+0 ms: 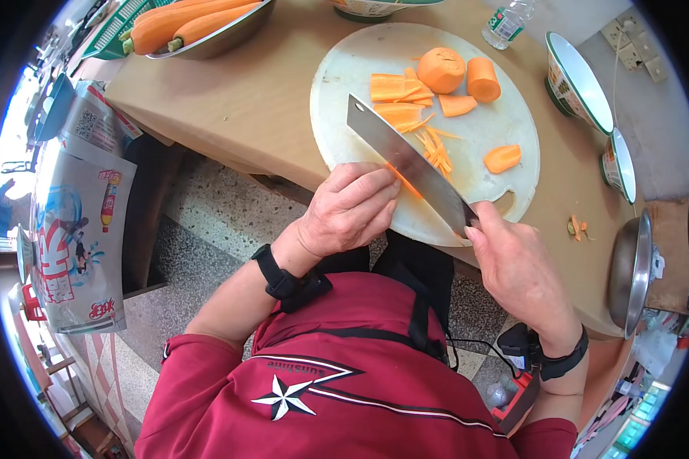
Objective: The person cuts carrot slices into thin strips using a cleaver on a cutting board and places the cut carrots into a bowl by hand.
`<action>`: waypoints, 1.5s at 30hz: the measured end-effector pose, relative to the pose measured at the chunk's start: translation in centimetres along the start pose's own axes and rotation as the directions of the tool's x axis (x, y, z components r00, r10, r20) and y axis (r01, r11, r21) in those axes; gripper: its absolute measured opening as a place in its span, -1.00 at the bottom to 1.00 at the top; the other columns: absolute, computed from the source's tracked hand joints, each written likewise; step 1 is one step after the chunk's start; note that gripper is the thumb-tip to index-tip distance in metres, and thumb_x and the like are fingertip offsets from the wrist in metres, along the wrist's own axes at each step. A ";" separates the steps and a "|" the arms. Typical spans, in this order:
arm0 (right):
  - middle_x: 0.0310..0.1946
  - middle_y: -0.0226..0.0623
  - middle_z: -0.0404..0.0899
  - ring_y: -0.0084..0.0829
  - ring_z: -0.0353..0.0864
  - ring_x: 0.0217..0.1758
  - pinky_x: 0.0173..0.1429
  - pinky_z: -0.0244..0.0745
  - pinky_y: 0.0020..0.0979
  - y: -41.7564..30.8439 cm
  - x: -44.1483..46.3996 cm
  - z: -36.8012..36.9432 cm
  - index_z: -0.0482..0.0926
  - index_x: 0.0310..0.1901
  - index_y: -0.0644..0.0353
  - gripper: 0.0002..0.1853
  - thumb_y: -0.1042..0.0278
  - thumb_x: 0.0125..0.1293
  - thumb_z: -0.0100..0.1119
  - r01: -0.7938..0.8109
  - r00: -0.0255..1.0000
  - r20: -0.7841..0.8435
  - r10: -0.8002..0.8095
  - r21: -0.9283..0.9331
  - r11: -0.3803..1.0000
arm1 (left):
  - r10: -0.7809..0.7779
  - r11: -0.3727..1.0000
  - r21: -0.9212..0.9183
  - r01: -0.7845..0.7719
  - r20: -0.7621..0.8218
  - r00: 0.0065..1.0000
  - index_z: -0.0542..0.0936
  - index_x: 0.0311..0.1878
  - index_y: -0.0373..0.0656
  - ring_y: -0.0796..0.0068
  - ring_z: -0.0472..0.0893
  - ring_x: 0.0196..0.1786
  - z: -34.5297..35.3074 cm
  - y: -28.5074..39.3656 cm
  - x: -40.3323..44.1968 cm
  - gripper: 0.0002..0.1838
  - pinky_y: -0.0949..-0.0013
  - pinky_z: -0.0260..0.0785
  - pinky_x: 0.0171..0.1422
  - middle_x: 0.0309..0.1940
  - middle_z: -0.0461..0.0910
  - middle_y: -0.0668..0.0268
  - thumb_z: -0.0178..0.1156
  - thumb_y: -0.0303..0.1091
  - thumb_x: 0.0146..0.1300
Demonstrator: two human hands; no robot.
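1. Nearest the camera is the wearer's maroon shirt (360, 375), with a white star on it, leaning towards a brown tabletop (260, 99).
2. The left hand (352, 206) is at the near side of a round, pale cutting board (333, 84). Its fingers (375, 182) are bent and bunched, holding a carrot piece (406, 182) that shows as an orange sliver beside the blade, mostly hidden.
3. The right hand (517, 264) has its fingers closed around the handle of a broad cleaver (409, 157). The blade slants across the board, its far end pointing up and to the left.
4. Beyond the blade, on the board, lie thin carrot slices (390, 86), a loose heap of carrot shreds (435, 153) and two thick carrot chunks (441, 70) side by side. A single cut piece (502, 158) sits apart, to the right.
5. The step in hand looks like cutting the held piece finely. Another cut would call for a steady grip, with the left fingertips tucked back from the edge.
6. Whole carrots (172, 27) fill a metal bowl (207, 47) at the far left. A plastic bottle (505, 27) stands beyond the board; green-rimmed bowls (582, 80), some scraps (578, 227) and a metal basin (628, 275) are at the right.
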State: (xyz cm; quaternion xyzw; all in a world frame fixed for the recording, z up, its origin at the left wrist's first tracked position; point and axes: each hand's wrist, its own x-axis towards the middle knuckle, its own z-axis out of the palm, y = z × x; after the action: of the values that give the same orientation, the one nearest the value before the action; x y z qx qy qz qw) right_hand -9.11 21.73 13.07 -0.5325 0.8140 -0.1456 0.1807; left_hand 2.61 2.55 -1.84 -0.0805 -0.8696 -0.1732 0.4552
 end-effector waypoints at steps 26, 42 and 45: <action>-0.50 0.20 0.58 0.25 0.61 -0.37 -0.23 0.49 0.13 0.2 3.0 0.6 0.35 -0.16 0.36 -0.87 0.50 0.33 0.01 0.051 0.999 0.022 -0.050 -0.059 0.997 | -0.035 0.999 -0.010 0.035 -0.001 0.999 0.69 -0.12 -0.38 0.15 0.66 -0.08 -0.1 0.1 0.2 -0.72 0.25 0.55 0.02 -0.08 0.64 0.11 0.30 -0.62 0.03; -0.44 0.21 0.59 0.23 0.61 -0.26 -0.18 0.47 0.11 0.2 4.7 0.5 0.37 -0.07 0.37 -0.80 0.40 0.43 0.01 -0.005 0.999 0.047 0.007 -0.050 0.999 | -0.027 1.000 0.003 0.027 0.012 1.000 0.67 -0.09 -0.40 0.13 0.63 -0.05 -0.2 -0.2 0.0 -0.71 0.23 0.54 0.06 -0.08 0.62 0.10 0.28 -0.55 0.08; -0.48 0.19 0.57 0.22 0.60 -0.30 -0.24 0.45 0.11 0.1 2.6 0.2 0.36 -0.07 0.36 -0.80 0.38 0.45 0.02 -0.027 0.999 0.031 0.029 -0.060 0.998 | -0.022 1.000 0.005 0.022 0.017 1.000 0.67 -0.08 -0.40 0.13 0.63 -0.05 -0.1 -0.1 0.0 -0.71 0.22 0.53 0.07 -0.08 0.62 0.10 0.27 -0.53 0.09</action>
State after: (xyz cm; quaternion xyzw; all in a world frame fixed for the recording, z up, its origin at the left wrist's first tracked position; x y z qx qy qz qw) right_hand -10.09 19.41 12.49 -0.5284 0.8224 -0.1103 0.1797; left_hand 2.63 2.37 -1.77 -0.0712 -0.8749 -0.1754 0.4459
